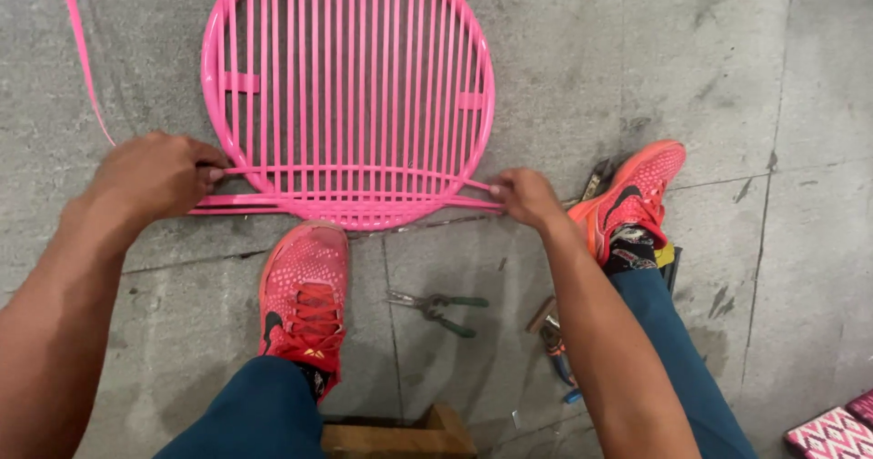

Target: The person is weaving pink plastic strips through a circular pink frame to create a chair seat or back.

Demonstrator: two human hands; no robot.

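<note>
Head view, left hand (156, 175) and right hand (525, 195) each pinched shut on pink strips (355, 202), round pink frame (348, 95) on concrete floor (800, 104)

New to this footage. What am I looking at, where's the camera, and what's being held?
There is no machine here: a person works with two bare hands, and the single picture comes from a camera worn on their head, looking down.

On the concrete floor lies a round pink frame strung with pink strips. The left hand pinches a pink strip at the frame's left edge; the right hand pinches strip ends at the right edge, so the strips run across the lower part of the frame between them.

The person's red shoes sit just below the frame. Between the feet lie green-handled pliers, and a second tool with blue grips lies beside the right leg. A wooden block shows at the bottom edge.
</note>
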